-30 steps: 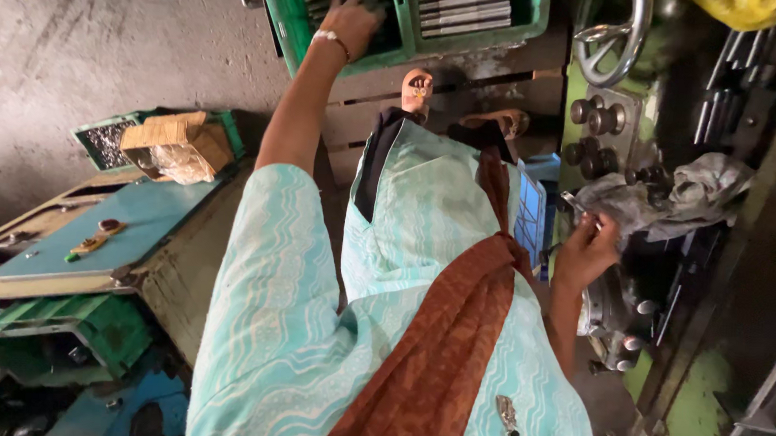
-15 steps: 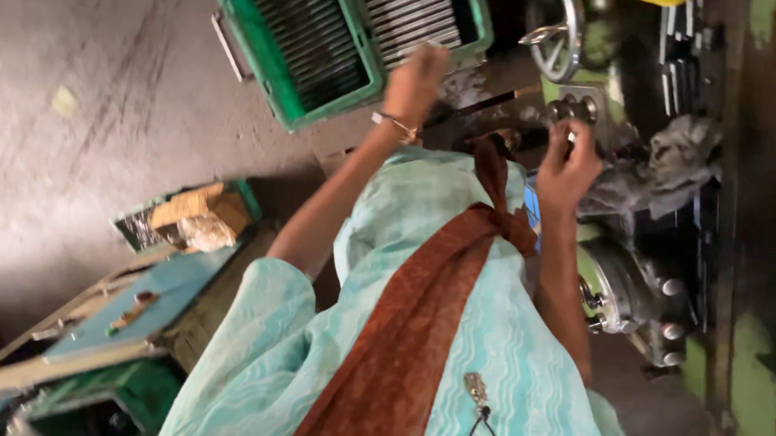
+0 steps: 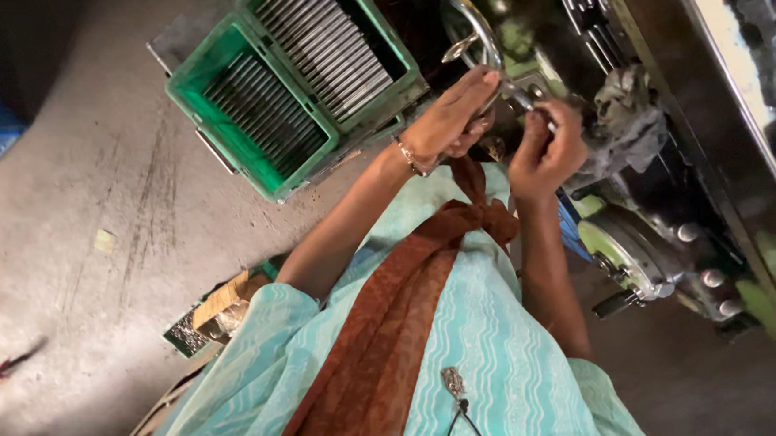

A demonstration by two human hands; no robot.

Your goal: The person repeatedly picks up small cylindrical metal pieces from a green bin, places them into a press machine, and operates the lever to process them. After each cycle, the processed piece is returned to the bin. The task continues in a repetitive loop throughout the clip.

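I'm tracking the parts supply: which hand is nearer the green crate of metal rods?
Left. The left hand is just right of the green crate, close to its near corner. The right hand is farther right, by the grey rag on the machine.

both hands are raised together in front of a dark green metal machine. the left hand, a bangle at its wrist, and the right hand close on a thin silvery metal rod between them. a grey crumpled rag lies just right of them. a green plastic crate of grey metal rods stands on the concrete floor to the left.
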